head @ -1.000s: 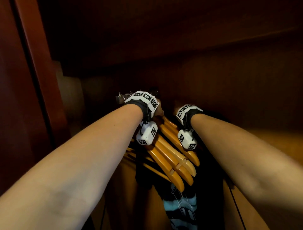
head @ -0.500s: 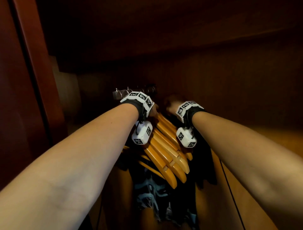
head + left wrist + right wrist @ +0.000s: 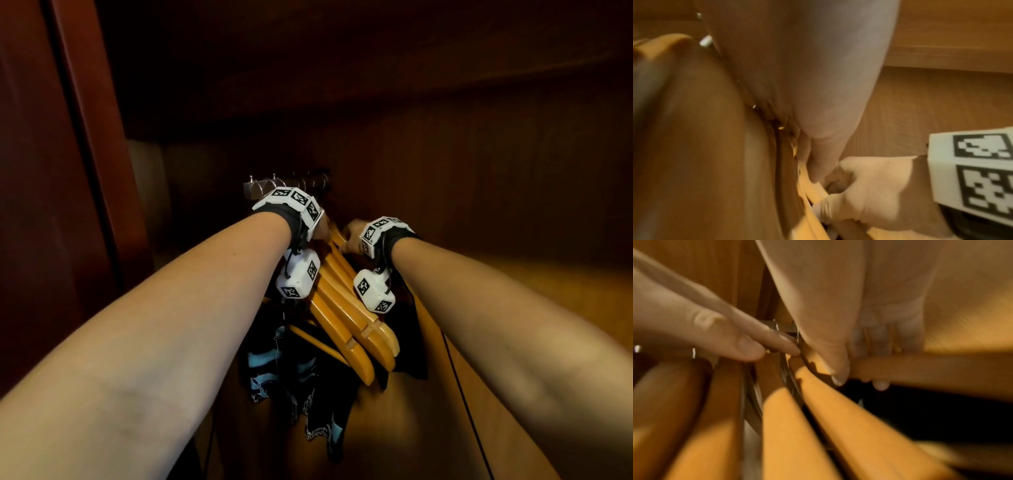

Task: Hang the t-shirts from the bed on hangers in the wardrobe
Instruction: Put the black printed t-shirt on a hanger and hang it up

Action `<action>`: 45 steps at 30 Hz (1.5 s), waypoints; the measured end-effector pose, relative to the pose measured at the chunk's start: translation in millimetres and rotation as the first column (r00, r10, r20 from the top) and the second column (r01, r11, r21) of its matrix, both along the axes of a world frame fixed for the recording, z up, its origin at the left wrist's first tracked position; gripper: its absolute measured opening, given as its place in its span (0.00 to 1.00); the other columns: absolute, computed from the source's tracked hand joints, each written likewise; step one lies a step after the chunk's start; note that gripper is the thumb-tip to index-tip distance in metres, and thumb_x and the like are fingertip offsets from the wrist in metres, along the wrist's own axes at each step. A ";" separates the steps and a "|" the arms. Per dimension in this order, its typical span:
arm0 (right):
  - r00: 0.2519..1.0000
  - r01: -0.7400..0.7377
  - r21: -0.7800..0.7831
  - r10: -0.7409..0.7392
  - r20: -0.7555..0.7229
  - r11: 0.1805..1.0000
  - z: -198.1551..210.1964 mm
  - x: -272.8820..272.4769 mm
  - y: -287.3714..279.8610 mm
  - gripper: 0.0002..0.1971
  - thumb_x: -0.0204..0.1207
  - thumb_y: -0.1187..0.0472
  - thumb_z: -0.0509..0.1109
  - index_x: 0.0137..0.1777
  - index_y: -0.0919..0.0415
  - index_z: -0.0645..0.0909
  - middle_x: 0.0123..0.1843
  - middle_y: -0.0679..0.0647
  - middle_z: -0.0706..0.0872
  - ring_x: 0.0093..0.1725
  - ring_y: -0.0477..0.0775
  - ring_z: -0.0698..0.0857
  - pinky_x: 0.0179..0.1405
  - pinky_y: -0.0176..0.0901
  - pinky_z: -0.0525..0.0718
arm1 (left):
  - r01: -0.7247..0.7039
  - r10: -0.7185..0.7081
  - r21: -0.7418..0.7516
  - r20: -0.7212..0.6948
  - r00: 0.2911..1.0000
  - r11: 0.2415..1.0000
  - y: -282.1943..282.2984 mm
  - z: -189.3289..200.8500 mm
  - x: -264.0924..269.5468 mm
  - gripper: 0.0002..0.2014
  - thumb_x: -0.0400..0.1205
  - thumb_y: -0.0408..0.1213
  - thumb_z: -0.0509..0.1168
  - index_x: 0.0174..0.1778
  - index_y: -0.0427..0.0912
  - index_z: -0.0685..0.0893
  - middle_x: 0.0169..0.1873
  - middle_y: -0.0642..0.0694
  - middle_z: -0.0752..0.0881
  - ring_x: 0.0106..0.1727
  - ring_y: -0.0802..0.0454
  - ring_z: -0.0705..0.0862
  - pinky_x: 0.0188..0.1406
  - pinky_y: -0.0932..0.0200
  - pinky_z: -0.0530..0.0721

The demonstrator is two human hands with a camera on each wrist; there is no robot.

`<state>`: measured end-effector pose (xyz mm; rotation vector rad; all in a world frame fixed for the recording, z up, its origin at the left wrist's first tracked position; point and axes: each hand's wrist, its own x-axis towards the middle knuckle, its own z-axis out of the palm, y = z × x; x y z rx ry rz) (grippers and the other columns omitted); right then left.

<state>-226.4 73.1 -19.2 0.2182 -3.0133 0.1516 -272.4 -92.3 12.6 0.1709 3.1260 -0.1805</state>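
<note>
Several wooden hangers [image 3: 354, 318] hang bunched on the metal rail [image 3: 291, 185] inside the wardrobe. Under them hangs a dark t-shirt with a pale blue print [image 3: 291, 380]. My left hand [image 3: 322, 228] reaches to the hanger tops, and in the right wrist view its straight fingers [image 3: 781, 344] touch the hangers by their hooks. My right hand [image 3: 352, 233] is just to the right of it. There its thumb [image 3: 830, 360] and curled fingers grip the shoulder of one wooden hanger [image 3: 931, 371]. The left wrist view shows that right hand [image 3: 869, 186] low on the hanger.
The wardrobe's dark red door frame [image 3: 85, 171] stands at the left. Brown wooden walls [image 3: 479, 171] close in at the back and right, with a shelf above. A thin black cable [image 3: 462, 394] runs down under my right arm.
Both hands have stayed at the hanger tops and shifted slightly. The bunch of hangers and the printed t-shirt below have swung to the left.
</note>
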 end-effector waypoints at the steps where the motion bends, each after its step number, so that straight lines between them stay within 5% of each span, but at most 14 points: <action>1: 1.000 -0.001 -0.006 0.001 0.001 1.000 1.2 9.5 0.3 0.26 0.70 0.38 0.71 0.59 0.56 0.82 0.52 0.57 0.89 0.50 0.63 0.88 0.54 0.59 0.88 | -0.012 0.010 -0.036 -0.032 0.999 0.999 0.6 0.6 -8.6 0.38 0.56 0.70 0.68 0.64 0.64 0.81 0.61 0.50 0.87 0.56 0.41 0.87 0.51 0.34 0.86; 5: 1.000 0.015 -0.130 -0.012 0.026 0.991 5.3 32.3 5.1 0.18 0.80 0.47 0.68 0.59 0.62 0.81 0.51 0.60 0.90 0.50 0.63 0.89 0.56 0.59 0.88 | -0.018 -0.001 -0.166 -0.113 0.994 0.986 29.4 17.0 91.4 0.29 0.81 0.61 0.58 0.77 0.51 0.75 0.72 0.44 0.79 0.68 0.38 0.81 0.66 0.43 0.80; 10: 0.998 0.049 -0.173 -0.056 -0.036 0.984 9.1 49.2 16.3 0.22 0.85 0.50 0.64 0.72 0.65 0.74 0.66 0.62 0.83 0.63 0.65 0.83 0.65 0.56 0.82 | -0.046 0.018 -0.155 -0.174 0.985 0.987 43.7 13.5 120.3 0.27 0.88 0.53 0.54 0.80 0.41 0.70 0.77 0.41 0.73 0.76 0.41 0.74 0.73 0.50 0.73; 13: 0.997 0.044 -0.152 -0.054 -0.060 0.987 13.0 53.6 22.7 0.21 0.85 0.48 0.63 0.70 0.62 0.74 0.67 0.62 0.82 0.63 0.64 0.82 0.63 0.54 0.81 | -0.046 0.033 -0.092 -0.139 0.990 0.995 44.9 17.5 125.7 0.24 0.86 0.47 0.62 0.76 0.41 0.76 0.72 0.41 0.79 0.70 0.41 0.80 0.67 0.50 0.78; 18: 0.994 0.044 -0.233 -0.066 -0.086 0.971 25.1 66.1 31.0 0.19 0.88 0.56 0.59 0.73 0.67 0.72 0.69 0.64 0.80 0.67 0.63 0.80 0.50 0.45 0.72 | -0.035 0.002 -0.176 -0.185 0.983 0.984 43.0 20.8 123.5 0.30 0.83 0.59 0.58 0.77 0.45 0.75 0.71 0.42 0.80 0.68 0.40 0.81 0.66 0.47 0.80; 24: 0.981 0.118 -0.278 -0.156 -0.118 0.953 38.5 93.2 54.7 0.29 0.89 0.46 0.55 0.82 0.66 0.62 0.78 0.65 0.72 0.75 0.63 0.75 0.67 0.50 0.74 | 0.005 -0.015 -0.044 -0.218 0.976 0.999 43.1 17.1 115.3 0.33 0.74 0.65 0.59 0.71 0.49 0.80 0.63 0.43 0.85 0.60 0.39 0.84 0.61 0.43 0.83; 28: 0.969 0.172 -0.280 -0.213 -0.123 0.944 42.0 107.9 77.2 0.33 0.87 0.39 0.54 0.79 0.66 0.68 0.71 0.65 0.79 0.68 0.63 0.79 0.66 0.53 0.75 | 0.040 -0.022 0.072 -0.245 0.969 0.997 57.0 18.7 143.4 0.23 0.82 0.53 0.62 0.66 0.41 0.82 0.60 0.38 0.85 0.56 0.39 0.84 0.50 0.52 0.82; 32: 0.932 0.263 -0.236 -0.310 -0.188 0.935 40.7 124.1 102.7 0.35 0.82 0.31 0.55 0.73 0.61 0.74 0.66 0.61 0.81 0.65 0.64 0.81 0.69 0.61 0.75 | 0.094 0.007 0.223 -0.416 0.910 0.970 74.7 21.1 166.3 0.18 0.84 0.48 0.61 0.62 0.39 0.82 0.59 0.36 0.82 0.57 0.36 0.82 0.47 0.49 0.79; 36: 0.875 0.335 -0.182 -0.377 -0.303 0.924 44.1 154.9 121.0 0.27 0.81 0.33 0.59 0.50 0.59 0.80 0.41 0.55 0.80 0.41 0.57 0.81 0.45 0.49 0.75 | 0.162 0.051 0.376 -0.497 0.866 0.912 91.4 18.8 184.6 0.17 0.84 0.46 0.61 0.62 0.41 0.83 0.60 0.37 0.82 0.59 0.36 0.82 0.48 0.49 0.77; 39: 0.811 0.359 -0.179 -0.401 -0.426 0.916 38.7 186.5 130.1 0.27 0.78 0.32 0.62 0.37 0.57 0.74 0.36 0.54 0.79 0.37 0.57 0.80 0.39 0.47 0.74 | 0.198 0.093 0.499 -0.499 0.862 0.844 102.2 12.8 199.8 0.17 0.83 0.45 0.62 0.66 0.45 0.83 0.63 0.38 0.81 0.62 0.36 0.81 0.51 0.49 0.77; 45: 0.710 0.337 -0.230 -0.407 -0.575 0.913 39.1 243.4 137.6 0.21 0.75 0.33 0.65 0.51 0.50 0.81 0.44 0.55 0.85 0.47 0.64 0.86 0.41 0.47 0.73 | 0.339 -0.014 0.579 -0.492 0.871 0.742 110.6 15.6 227.3 0.28 0.81 0.43 0.67 0.77 0.41 0.71 0.73 0.37 0.74 0.72 0.37 0.75 0.66 0.44 0.75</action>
